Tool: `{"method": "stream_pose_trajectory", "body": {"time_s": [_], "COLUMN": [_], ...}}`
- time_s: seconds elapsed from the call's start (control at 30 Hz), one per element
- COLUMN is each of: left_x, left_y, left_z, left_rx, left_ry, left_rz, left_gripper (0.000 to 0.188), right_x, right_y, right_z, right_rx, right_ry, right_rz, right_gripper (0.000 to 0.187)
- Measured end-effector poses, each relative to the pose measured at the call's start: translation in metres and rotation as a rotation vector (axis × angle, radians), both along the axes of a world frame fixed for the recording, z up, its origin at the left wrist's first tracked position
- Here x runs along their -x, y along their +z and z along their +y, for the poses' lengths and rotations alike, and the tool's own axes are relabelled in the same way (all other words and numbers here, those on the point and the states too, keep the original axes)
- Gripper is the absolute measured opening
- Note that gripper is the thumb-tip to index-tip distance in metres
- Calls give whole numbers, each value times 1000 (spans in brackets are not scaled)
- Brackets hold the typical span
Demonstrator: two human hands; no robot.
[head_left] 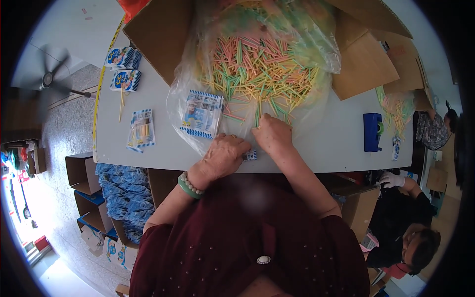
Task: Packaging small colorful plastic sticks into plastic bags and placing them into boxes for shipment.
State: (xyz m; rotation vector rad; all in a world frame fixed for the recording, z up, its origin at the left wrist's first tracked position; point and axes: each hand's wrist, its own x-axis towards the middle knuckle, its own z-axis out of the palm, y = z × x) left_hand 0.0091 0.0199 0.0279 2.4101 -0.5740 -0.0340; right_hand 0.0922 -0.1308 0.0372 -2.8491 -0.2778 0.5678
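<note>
A large heap of thin pastel sticks [262,69], pink, yellow and green, spills from a clear plastic bag [183,89] onto the table in front of me. At the heap's near edge my right hand [273,134] is closed, its fingertips pinching a few sticks [258,113]. My left hand [223,154], wearing a bead bracelet and a green bangle, curls around a small blue-and-white packet [251,155]; only the packet's end shows below the fingers. Just beyond the left hand, flat blue-and-white packets [203,113] lie stacked on the bag.
Filled packets [141,129] and packet stacks [123,79] lie on the table's left. A blue tape dispenser [372,131] stands at right. Cardboard flaps [366,64] flank the heap. Below the edge sits a box of blue packets [126,198]. A gloved co-worker [403,218] is at lower right.
</note>
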Motion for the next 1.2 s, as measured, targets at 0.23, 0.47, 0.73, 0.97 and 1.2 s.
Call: {"method": "stream_pose_trajectory", "body": {"time_s": [0.23,0.47,0.73,0.97,1.2], "left_x": [3,1,7,7,-21], "left_y": [-8,-4,-3,10,47], "left_z": [4,3,7,1,-28], "left_rx": [35,-61,-5,81,-180], "left_ry": [119,96,85,135,68], "left_rz": [33,140,73,-75,-436], "left_gripper": [45,52,36,17,11], "right_x": [-13,-25,-6,19,14], "right_y": [-15,-6,-21,-39,-49], "right_z": [-11,-49,-65,-52,-62], "right_rx": [-88,-967,-1213,-1045,-976], "right_ry": [13,-520,-260,62,307], "right_rz": [42,692,442,-201,-348], "right_gripper": [28,11,12,11,18]}}
